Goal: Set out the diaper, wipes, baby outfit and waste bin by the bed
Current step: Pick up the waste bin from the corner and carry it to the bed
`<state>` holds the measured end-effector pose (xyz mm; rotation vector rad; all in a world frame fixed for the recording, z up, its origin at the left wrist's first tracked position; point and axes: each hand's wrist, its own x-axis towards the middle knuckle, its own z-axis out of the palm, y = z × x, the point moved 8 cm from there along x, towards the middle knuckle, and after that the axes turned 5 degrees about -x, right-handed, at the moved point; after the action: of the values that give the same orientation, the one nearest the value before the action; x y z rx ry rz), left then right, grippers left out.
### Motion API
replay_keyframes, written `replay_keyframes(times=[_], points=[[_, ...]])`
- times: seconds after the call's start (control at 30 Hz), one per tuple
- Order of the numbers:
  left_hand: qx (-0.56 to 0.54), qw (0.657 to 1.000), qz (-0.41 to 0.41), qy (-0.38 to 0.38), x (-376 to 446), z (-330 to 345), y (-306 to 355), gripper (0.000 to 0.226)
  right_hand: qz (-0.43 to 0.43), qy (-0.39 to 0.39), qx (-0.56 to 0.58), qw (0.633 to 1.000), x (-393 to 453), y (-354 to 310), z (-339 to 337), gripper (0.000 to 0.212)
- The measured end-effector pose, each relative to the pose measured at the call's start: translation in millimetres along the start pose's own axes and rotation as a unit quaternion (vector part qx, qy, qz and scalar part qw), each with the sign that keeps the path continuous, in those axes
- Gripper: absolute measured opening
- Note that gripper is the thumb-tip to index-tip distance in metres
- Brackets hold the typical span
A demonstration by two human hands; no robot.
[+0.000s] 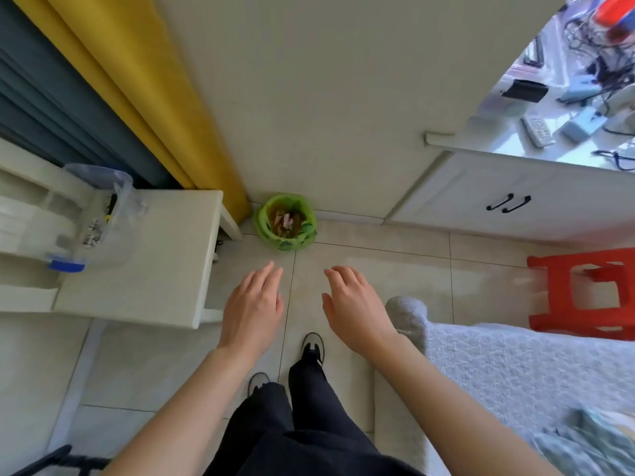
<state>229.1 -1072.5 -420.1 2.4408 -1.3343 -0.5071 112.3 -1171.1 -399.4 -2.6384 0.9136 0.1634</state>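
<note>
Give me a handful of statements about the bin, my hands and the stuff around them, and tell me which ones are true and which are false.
1. The waste bin stands on the floor in the corner, beside the yellow curtain. True.
2. The left hand grips the bin's rim. False: it hangs in the air short of the bin, holding nothing.
3. The right hand holds nothing, fingers relaxed. True.
4. The bin's liner is red. False: it is green; the red thing is the stool by the bed.
5. The bin is empty. False: rubbish shows inside it.
</note>
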Motion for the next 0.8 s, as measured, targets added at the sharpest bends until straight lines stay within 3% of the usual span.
replay_keyframes(times=[0.37, 0.67, 0.8], points=[[-0.003, 0.999, -0.009, -0.041, 138, 74, -67, 0.048, 0.025, -0.085, 0.002, 0.996, 151, 45, 71, 0.039], [-0.024, 0.993, -0.081, -0.084, 242, 225, -195, 0.045, 0.145, -0.168, 0.09, 0.971, 273, 127, 250, 0.046], [-0.016, 0.984, -0.126, -0.122, 281, 292, -249, 0.046, 0.154, -0.178, 0.068, 0.969, 326, 162, 327, 0.041]])
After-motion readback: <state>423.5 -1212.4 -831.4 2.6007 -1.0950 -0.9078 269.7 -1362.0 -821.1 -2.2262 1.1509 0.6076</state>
